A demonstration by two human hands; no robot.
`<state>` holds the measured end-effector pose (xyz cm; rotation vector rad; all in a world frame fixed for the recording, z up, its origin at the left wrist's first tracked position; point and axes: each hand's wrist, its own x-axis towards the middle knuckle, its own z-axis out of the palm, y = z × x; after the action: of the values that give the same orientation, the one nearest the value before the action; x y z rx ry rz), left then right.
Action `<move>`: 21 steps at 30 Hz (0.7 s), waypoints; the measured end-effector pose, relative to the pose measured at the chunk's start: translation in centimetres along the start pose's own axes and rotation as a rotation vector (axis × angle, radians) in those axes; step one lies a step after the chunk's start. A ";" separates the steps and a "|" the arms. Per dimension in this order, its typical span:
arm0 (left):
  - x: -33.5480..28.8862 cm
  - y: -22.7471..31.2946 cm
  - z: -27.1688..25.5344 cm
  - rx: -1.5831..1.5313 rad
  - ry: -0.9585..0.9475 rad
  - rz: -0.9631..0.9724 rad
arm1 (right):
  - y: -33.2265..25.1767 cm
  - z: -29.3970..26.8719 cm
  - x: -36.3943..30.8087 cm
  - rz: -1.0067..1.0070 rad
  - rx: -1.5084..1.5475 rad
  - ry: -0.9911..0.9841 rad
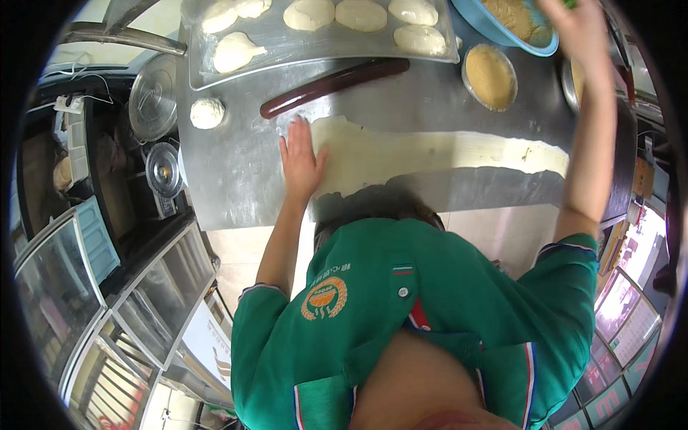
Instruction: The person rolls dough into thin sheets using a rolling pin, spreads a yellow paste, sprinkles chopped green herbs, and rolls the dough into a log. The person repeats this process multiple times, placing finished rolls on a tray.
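Shirt (459,287): green, short-sleeved.
Sleeve hems (266,287): narrow bands of white, red and dark blue.
Collar (324,401): green, open at the neck, its edges striped white, red and blue.
Placket (418,315): red inner facing; one round, pale button (403,292).
Chest tab (403,270): small horizontal stripes.
Left chest emblem (325,298): orange bowl within a wreath, pale lettering (336,271) alongside.
Left hand (302,166), right hand (582,32): bare.

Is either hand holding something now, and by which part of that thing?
The left hand holds nothing; it lies flat at the left end of the dough sheet. Whether the right hand grips the green thing beside it cannot be told.
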<state>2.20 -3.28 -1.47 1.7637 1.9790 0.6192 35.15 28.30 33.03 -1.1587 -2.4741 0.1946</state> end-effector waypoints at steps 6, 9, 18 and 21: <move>-0.9 -0.8 0.1 -0.327 0.157 0.082 | -10.5 24.9 -15.8 -0.027 0.800 -0.488; -3.4 -0.3 -0.3 -0.174 0.019 0.174 | -17.2 33.6 -20.1 -0.133 0.573 -0.565; -2.1 4.3 1.0 0.282 -0.292 0.227 | -2.8 30.6 -30.4 -0.001 0.176 -0.140; 2.0 6.7 2.3 0.244 -0.300 0.343 | 4.0 26.5 -34.6 0.178 0.069 -0.051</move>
<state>8.69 -0.47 0.52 2.2214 1.6161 0.1977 47.03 5.65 -2.54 -1.3596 -2.3869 0.3613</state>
